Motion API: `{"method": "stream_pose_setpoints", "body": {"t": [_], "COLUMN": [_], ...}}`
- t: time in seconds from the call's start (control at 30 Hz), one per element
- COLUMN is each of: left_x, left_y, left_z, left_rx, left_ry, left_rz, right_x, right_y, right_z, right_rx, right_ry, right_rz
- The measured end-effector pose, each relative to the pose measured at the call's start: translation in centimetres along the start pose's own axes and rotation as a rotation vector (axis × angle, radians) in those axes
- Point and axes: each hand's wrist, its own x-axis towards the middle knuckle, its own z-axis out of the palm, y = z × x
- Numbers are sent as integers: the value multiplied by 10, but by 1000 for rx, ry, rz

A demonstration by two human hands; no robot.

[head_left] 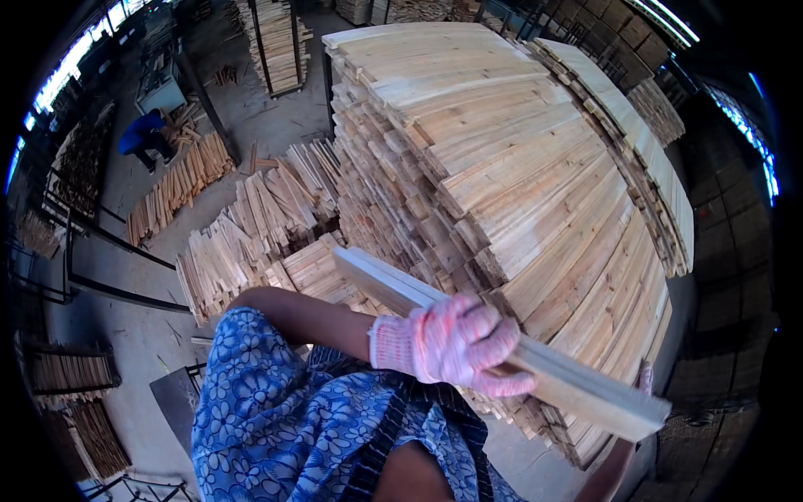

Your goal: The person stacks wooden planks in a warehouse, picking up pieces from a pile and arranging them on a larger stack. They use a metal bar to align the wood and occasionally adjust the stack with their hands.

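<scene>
My left hand [464, 343], in a pink and white knit glove, wraps round the middle of a small bundle of pale wooden boards [585, 386]. The boards lie flat together and slant from upper left to lower right in front of me. At their lower right end is my right hand [645, 378], mostly hidden behind the wood; its fingertips show past the edge, closed against the boards. Just beyond the bundle rises a big, chest-high stack of planks [535, 167], its top layer laid side by side.
Behind it stands another plank stack [619, 109]. Loose wood pieces [242, 226] are heaped at the left. Farther off, a person in blue [144, 134] bends beside a row of wood [180, 188]. A dark metal frame [125, 247] stands on the left.
</scene>
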Motion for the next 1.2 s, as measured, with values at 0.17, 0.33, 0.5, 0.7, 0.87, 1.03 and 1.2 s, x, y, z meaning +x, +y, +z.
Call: {"method": "stream_pose_setpoints", "body": {"t": [0.17, 0.33, 0.5, 0.7, 0.87, 1.03, 1.2], "left_x": [-20, -29, -55, -68, -21, 3, 10], "left_y": [-88, -192, -270, -260, -156, -111, -111], "left_z": [-52, -57, -1, -9, -40, -27, -35], "left_rx": [-16, -645, -721, -612, -668, -612, -387], "left_ry": [342, 1083, 1162, 1011, 795, 680, -115], "left_rz": [-794, -1467, -1471, -1445, -1430, -1206, -457], "right_x": [-31, -39, -23, -12, -7, -15, -28], "right_y": [-32, -22, -13, 3, 11, -12, -7], "right_z": [11, 0, -11, -18, -29, -9, -17], "right_rx": [158, 166, -24, -206, -263, -307, -245], "right_ry": [-3, 48, 114, 244, 238, 254, 210], "right_rz": [107, 172, 96, 82, 130, 15, 72]}}
